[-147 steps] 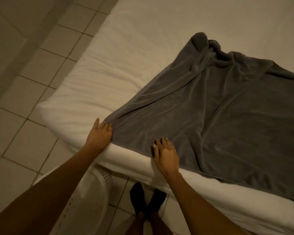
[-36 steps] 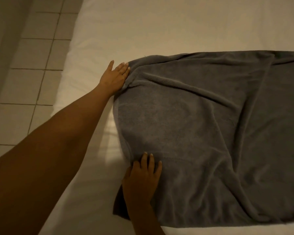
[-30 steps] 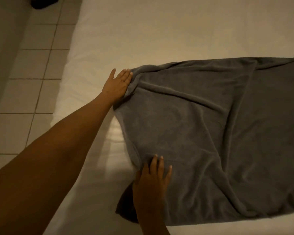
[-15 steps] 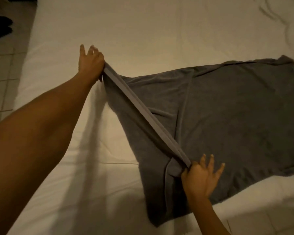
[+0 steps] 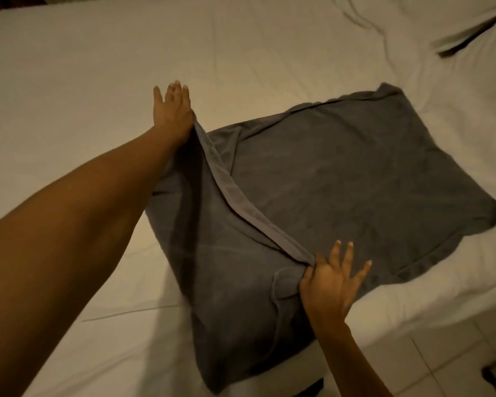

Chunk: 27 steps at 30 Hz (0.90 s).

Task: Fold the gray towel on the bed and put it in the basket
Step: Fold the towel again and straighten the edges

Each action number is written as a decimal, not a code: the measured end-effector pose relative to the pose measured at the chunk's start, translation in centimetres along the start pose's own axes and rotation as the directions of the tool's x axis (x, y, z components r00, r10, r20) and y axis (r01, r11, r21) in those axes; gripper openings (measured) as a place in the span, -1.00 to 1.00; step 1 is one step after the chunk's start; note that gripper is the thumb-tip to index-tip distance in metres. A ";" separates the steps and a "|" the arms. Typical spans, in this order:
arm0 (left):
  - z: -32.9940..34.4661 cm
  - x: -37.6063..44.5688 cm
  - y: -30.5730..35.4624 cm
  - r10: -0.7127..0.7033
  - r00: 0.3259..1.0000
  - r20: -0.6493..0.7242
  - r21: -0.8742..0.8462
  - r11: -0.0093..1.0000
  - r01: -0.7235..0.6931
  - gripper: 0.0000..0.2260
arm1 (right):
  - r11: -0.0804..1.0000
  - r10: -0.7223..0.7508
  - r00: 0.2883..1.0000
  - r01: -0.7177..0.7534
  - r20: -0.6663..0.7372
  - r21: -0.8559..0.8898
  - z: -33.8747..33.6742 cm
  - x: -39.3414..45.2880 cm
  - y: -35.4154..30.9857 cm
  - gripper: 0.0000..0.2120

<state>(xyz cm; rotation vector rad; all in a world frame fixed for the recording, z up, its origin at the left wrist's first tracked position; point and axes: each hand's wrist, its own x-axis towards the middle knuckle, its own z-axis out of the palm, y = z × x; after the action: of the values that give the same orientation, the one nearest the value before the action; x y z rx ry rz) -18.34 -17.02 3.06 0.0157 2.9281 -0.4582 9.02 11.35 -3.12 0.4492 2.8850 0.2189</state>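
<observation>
**Gray towel held by one raised edge, both hands**

Wide bed w/ smooth white sheet (image 5: 241, 53), faint creases top right, fills most of view. Pale floor tiles (image 5: 441, 353) show at lower right.

Soft gray terry towel (image 5: 370, 190) lies on the bed near its lower-right edge, roughly rectangular, long axis running lower left to upper right; far corner points up-right. Its left part is lifted off the sheet, hem forming a taut, flat band btwn the two hands, cloth draping down below it.

Left hand (image 5: 171, 113), arm stretched out, grips the hem's far end at the thumb side; fingers extended. Right hand (image 5: 331, 285) pinches the near end btwn thumb and forefinger, other fingers splayed straight over the flat part of the towel.
</observation>
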 end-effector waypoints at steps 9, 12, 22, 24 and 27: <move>-6.3 5.3 13.7 0.021 1.000 -0.012 0.064 0.998 -0.020 -0.44 | 0.990 0.008 0.996 0.005 -0.089 0.142 0.3 9.6 12.6 -0.61; -8.5 6.8 18.1 0.032 0.999 -0.023 0.045 0.999 -0.031 -0.45 | 0.992 0.006 0.999 -0.002 -0.037 0.125 0.3 12.3 16.2 -0.59; -14.9 12.2 32.1 0.090 0.992 -0.090 0.015 0.996 -0.089 -0.46 | 0.995 0.063 0.998 -0.065 0.029 0.072 1.4 20.3 29.2 -0.54; -15.7 13.5 34.9 0.104 0.990 -0.097 -0.014 0.994 -0.105 -0.45 | 0.994 0.094 0.995 -0.095 0.020 0.057 1.6 22.3 31.9 -0.51; -16.9 15.8 39.2 0.139 0.984 -0.113 -0.033 0.989 -0.144 -0.45 | 0.989 0.145 0.988 -0.146 0.046 0.037 2.2 25.1 35.2 -0.49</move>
<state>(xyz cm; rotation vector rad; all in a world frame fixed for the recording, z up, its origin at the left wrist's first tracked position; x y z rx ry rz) -35.36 25.14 4.25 0.2498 3.0164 -0.3859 -3.87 52.65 -3.70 0.6645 2.8211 0.1722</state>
